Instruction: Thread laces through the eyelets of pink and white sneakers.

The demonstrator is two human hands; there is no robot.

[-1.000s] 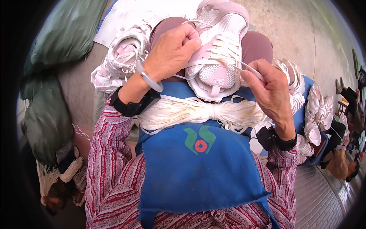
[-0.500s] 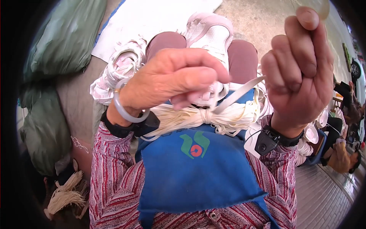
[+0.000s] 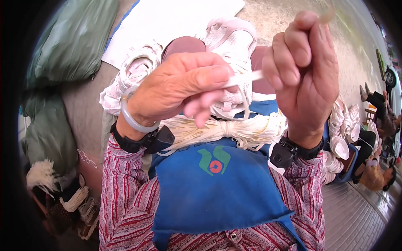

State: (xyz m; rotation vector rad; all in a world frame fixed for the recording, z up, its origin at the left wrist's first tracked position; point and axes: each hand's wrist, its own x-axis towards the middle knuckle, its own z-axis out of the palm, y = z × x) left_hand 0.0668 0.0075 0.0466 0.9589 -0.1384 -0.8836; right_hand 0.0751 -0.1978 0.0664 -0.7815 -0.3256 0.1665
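Note:
A white shoelace (image 3: 247, 78) stretches between my two hands. Its one end is pinched by my left hand (image 3: 180, 83), thumb against fingers. My right hand (image 3: 303, 77) is raised, with curled fingers closed on the lace. A blurred pale tip shows above the right fingertips. Below and behind the hands, a white and pale pink sneaker (image 3: 230, 37) stands between my knees, partly covered by my left fingers. Across my lap on the blue apron (image 3: 222, 188) lies a bundle of off-white laces (image 3: 201, 129), tied in the middle.
More white sneakers (image 3: 134, 71) are piled by my left knee, others (image 3: 343, 121) at the right. Green sacks (image 3: 75, 37) stand at the left, with pale lace bundles (image 3: 75, 198) below. A white sheet (image 3: 167, 21) lies ahead. Another person (image 3: 374, 171) sits at the far right.
My right hand has moved left and slightly down. My left hand, earlier with fingers apart from the lace, now pinches it. A pale fringed bundle has appeared at the lower left.

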